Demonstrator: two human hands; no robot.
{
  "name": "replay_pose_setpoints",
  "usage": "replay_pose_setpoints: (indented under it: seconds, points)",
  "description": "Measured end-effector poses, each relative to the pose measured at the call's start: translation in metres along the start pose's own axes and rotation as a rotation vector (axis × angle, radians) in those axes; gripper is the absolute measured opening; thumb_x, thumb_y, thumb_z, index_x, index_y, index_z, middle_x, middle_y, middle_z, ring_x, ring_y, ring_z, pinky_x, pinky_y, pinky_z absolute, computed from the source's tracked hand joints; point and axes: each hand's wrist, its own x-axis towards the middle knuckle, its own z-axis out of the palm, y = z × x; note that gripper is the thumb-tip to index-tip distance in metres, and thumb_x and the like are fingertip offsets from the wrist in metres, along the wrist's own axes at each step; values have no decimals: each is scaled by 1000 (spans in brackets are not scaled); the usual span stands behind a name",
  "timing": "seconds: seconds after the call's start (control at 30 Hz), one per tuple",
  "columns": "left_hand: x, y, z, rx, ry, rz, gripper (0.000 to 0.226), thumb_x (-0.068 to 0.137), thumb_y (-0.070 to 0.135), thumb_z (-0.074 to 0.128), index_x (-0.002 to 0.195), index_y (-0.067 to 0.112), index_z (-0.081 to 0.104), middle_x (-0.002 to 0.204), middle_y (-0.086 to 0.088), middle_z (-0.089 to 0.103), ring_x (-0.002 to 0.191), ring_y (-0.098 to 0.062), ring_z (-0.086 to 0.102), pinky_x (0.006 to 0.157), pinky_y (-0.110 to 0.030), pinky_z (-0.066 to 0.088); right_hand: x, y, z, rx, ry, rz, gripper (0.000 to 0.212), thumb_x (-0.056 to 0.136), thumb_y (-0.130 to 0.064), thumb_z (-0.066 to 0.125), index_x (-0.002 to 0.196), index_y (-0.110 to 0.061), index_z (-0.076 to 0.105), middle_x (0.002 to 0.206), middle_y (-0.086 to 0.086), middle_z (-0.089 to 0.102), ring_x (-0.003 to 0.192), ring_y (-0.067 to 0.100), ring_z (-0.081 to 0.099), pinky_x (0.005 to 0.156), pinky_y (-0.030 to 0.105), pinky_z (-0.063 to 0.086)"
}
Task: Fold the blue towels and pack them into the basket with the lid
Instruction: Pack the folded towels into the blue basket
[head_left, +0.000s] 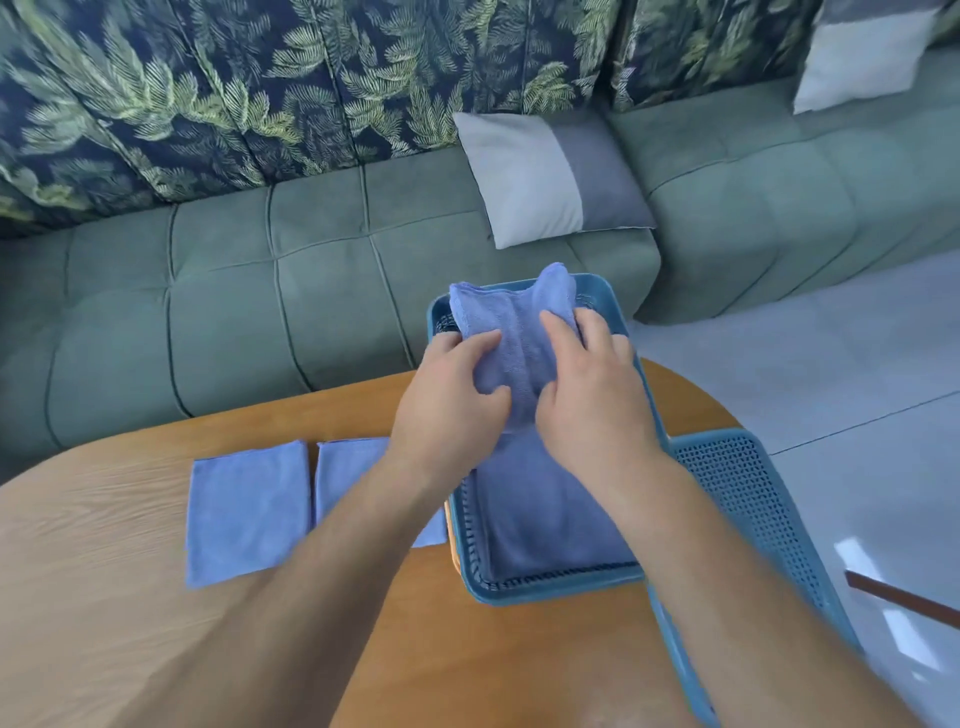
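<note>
Left of the basket (545, 590), on the table (130, 597): two folded blue towels side by side. The outer folded towel (247, 512) is fully in view. The inner folded towel (353, 478) is just beside the basket's left wall, half hidden under the left arm (332, 545). Both lie flat, long axis running away from the person, same as the basket's

Key relation: the held towel (514, 332) sits directly over the basket's far half, roughly along its long axis, above the packed towel (550, 519) lying flat on the basket's floor. So the move looks like straight down, no rotation. Neither hand is nearer, they flank it evenly

Left hand (447, 410): fingers curled, thumb on top, gripping the towel's left side above the basket's left rim. Right hand (597, 405): same on the right side, fingers wrapped into the cloth. The towel is bunched between them, far end poking up past the far rim, so I'd flatten it going down

Right of the basket: lid (748, 499) is off, tilted, just beside or touching the right wall; can't tell what it rests on
</note>
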Motion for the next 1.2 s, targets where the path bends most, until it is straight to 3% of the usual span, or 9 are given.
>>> replay_pose_setpoints:
  seconds: [0.13,0.23,0.3,0.4,0.6,0.83,0.97,1.03,1.2]
  points:
    - [30,-6,29,175,-95,-90,51,91,16,58,141,19,52,139,-1,44,120,-19,53,89,-20,35,27,24,17,-24,-139,16,67,86,-8,58,149,-17,34,151,11,29,120,33,41,98,40,41]
    - [35,-13,41,488,-51,-130,20,90,22,61,107,12,57,139,-12,37,117,-31,48,90,-30,35,35,33,35,-178,-178,80,53,91,-16,56,142,-9,40,160,17,16,132,34,34,104,37,36]
    - [32,-18,48,767,18,27,37,92,36,65,123,20,56,157,-13,24,139,-33,30,104,-37,22,38,35,42,-288,-93,50,52,97,-21,49,146,-6,38,166,19,1,146,35,20,113,38,29]
    - [40,-21,49,908,-52,208,67,96,49,55,154,30,29,167,-6,13,155,-24,6,120,-43,0,42,34,56,-315,-99,-131,64,105,-30,35,161,-16,7,167,17,-14,155,34,-10,125,44,7]
    - [62,-30,57,1083,-323,130,92,90,75,35,160,23,7,167,-7,11,154,-23,13,123,-49,0,41,52,93,-311,-248,-122,58,109,-42,10,161,-24,-11,165,11,-26,152,28,-23,125,46,-6]
    - [51,-28,39,984,-235,234,82,94,69,37,159,26,14,167,-2,17,154,-19,14,123,-46,-2,36,41,62,-220,-309,-103,59,109,-40,17,162,-22,-2,167,12,-16,154,29,-17,126,45,-6]
    - [13,-43,4,657,120,284,57,102,50,39,152,23,42,159,2,37,150,-18,27,122,-43,10,0,0,34,10,39,-165,56,104,-31,35,158,-14,30,165,18,20,155,33,13,124,49,18]
    - [-5,-56,-16,575,183,234,55,102,48,34,151,24,43,158,5,39,149,-16,29,122,-40,12,-17,-32,27,90,167,-205,56,99,-27,44,153,-13,41,161,16,33,152,33,26,118,47,30]
    - [-34,-101,-47,440,166,115,54,99,42,32,149,24,44,157,4,40,147,-17,32,121,-41,24,-48,-104,50,189,85,-259,58,94,-12,61,149,-13,46,159,14,37,148,32,34,111,46,40]
